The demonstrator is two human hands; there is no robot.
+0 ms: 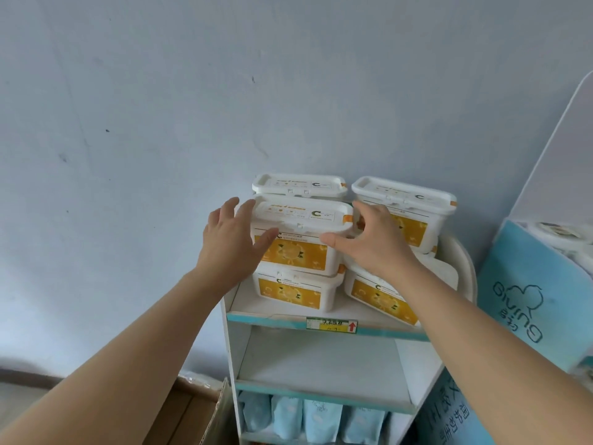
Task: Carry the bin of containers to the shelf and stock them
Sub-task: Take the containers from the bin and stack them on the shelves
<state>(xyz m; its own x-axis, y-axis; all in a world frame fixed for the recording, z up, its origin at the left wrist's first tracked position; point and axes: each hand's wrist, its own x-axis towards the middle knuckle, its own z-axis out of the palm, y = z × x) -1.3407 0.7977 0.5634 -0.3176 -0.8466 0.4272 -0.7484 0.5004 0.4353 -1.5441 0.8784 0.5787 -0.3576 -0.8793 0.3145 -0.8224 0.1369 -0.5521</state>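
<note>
Pressing spread left hand (229,242) flat on top tub (298,252), 9 o'clock side; curling right hand (372,242) round its 3 o'clock end. Stacked on lower tub (288,293), shelf (266,317) top level.

A bold dark "C" stands on the lid of the top front container (301,216), the rear container (300,184) and the right container (404,195); the print beside it is too fine to read. The shelf-edge label (332,326) shows a red up arrow and blurred writing on yellow. The blue side panel (526,268) reads "GIVING" above small Chinese characters
</note>
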